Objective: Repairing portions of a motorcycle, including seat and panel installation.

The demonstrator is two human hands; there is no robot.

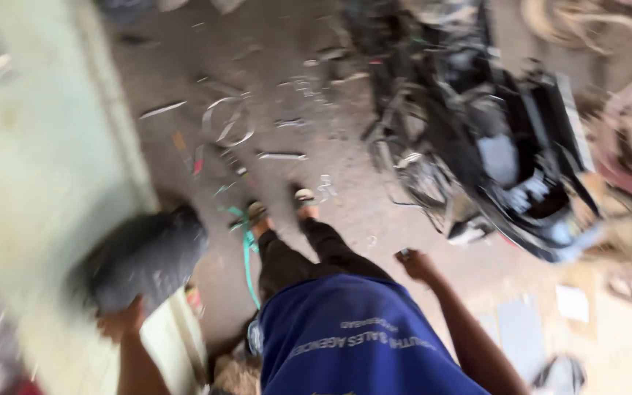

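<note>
the left hand [120,320] holds a dark grey tyre-like piece [144,257] from below, fingers closed on its lower edge. this piece is left of the person's sandalled feet [281,208], near a pale green wall [45,168]. the right hand [416,265] is right of the feet, loosely closed around a small dark object [404,253], too blurred to identify. a stripped motorbike [491,146] stands further right.

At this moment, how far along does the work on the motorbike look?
Already done: the motorbike looks partly stripped, with loose parts on the floor, including a metal ring. In hand: the left hand carries a dark bag-like bundle; the right hand swings near something small. Left: the bike remains open. The picture is blurred.
</note>
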